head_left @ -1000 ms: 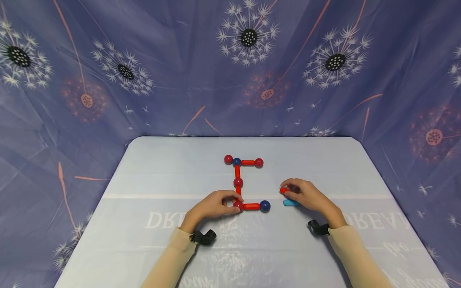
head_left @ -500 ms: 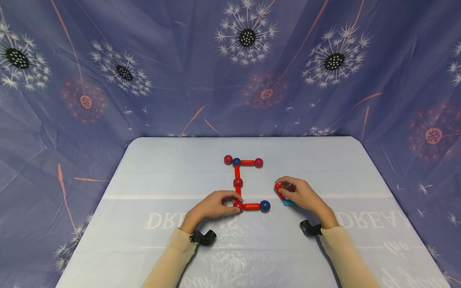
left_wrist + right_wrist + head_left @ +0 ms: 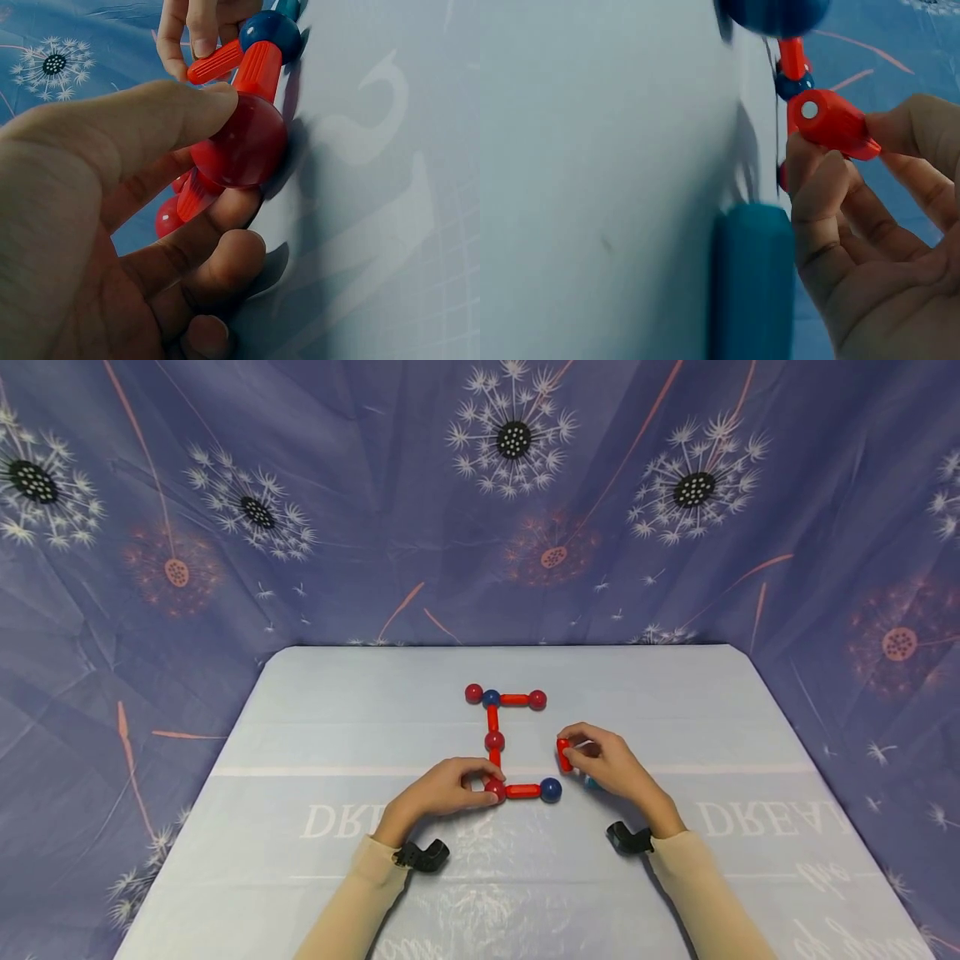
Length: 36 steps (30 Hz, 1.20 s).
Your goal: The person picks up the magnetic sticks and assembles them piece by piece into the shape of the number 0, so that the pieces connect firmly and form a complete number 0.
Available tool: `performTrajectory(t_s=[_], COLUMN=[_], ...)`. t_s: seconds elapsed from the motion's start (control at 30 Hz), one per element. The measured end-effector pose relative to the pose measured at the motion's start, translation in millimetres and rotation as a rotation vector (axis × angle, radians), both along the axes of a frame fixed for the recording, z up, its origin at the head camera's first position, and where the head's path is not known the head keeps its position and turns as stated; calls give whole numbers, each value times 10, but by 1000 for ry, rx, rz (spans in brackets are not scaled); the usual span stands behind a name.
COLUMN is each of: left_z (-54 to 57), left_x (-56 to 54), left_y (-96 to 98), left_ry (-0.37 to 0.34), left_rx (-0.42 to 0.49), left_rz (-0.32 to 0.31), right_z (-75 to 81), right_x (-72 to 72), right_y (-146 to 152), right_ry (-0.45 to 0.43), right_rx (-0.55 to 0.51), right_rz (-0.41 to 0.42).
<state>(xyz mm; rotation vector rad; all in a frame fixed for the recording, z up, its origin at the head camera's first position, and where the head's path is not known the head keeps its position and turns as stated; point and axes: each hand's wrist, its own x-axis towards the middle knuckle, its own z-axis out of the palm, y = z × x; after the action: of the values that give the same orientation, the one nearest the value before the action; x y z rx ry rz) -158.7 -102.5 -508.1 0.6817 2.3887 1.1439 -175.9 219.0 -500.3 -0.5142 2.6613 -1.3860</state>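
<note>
My left hand [image 3: 450,787] pinches the red ball [image 3: 247,142] at the near corner of a structure of balls and red rods lying on the table. From that corner a red rod [image 3: 522,791] runs right to a blue ball [image 3: 551,790]. My right hand [image 3: 615,764] holds a loose red rod [image 3: 832,124] between thumb and fingers, just behind and right of that blue ball. A pale magnetic-looking disc shows at the rod's end in the right wrist view. Below this hand lies a blue rod [image 3: 751,281], mostly hidden in the head view.
Farther back, the structure has a middle red ball [image 3: 494,741], a blue ball [image 3: 491,698] with a red ball [image 3: 474,693] to its left, and a rod leading right to another red ball [image 3: 537,699]. A dandelion-patterned cloth [image 3: 360,527] hangs behind the white table [image 3: 337,710].
My right hand has moved left with the red rod, toward the near blue ball, and the rod has turned from lying sideways to pointing away. My left hand has stayed on the corner ball.
</note>
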Motion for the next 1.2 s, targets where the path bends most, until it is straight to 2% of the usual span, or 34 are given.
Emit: performTrajectory(t_s=[0.4,0.77,1.0,1.2], left_z=[20,22,23,20], left_x=[2,2,6,12], left_y=[2,6,8,14], left_ry=[-9,-8,-10,-9], left_rx=[-12,-11,-8,-14], left_rz=[8,8,10,21], right_z=[-79,-105,-100,-102], right_x=[29,24,35,47], right_y=[-112,-136,-168,-168], right_ry=[13,-41,-70,-116], right_rx=[-83,-202,-214,-126], right_rz=[-25,-4,8,32])
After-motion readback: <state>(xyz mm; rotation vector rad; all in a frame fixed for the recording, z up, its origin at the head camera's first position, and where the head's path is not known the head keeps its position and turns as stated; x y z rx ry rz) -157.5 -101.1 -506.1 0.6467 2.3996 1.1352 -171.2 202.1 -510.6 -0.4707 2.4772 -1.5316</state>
